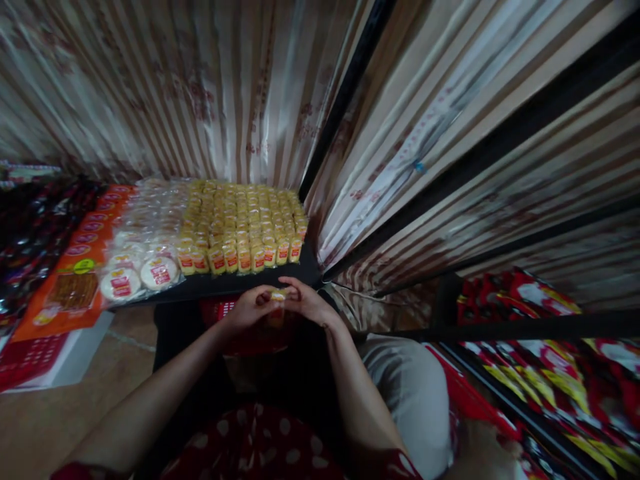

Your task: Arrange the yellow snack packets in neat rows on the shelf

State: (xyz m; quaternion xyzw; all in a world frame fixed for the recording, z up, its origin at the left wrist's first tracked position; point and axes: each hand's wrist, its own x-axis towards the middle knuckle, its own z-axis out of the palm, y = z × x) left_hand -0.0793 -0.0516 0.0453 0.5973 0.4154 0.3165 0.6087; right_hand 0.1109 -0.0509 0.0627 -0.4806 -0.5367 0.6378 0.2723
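Note:
My left hand (250,308) and my right hand (306,300) meet in front of me, fingers pinched together on a small yellow packet (279,295). Both hands hover just before the front edge of a dark shelf (240,283). On that shelf lie several rows of the same yellow packets (245,223). Left of them sit clear bags of round white wafers with red labels (145,257). Under my hands a red basket (225,308) shows partly, and what it holds is hidden.
Orange flat packs (83,267) lie at the shelf's left, beside dark wrapped goods (30,233). A striped curtain (200,87) hangs behind. A black rack frame (500,328) at the right holds red and yellow packs (550,373). A white box (50,363) sits on the floor.

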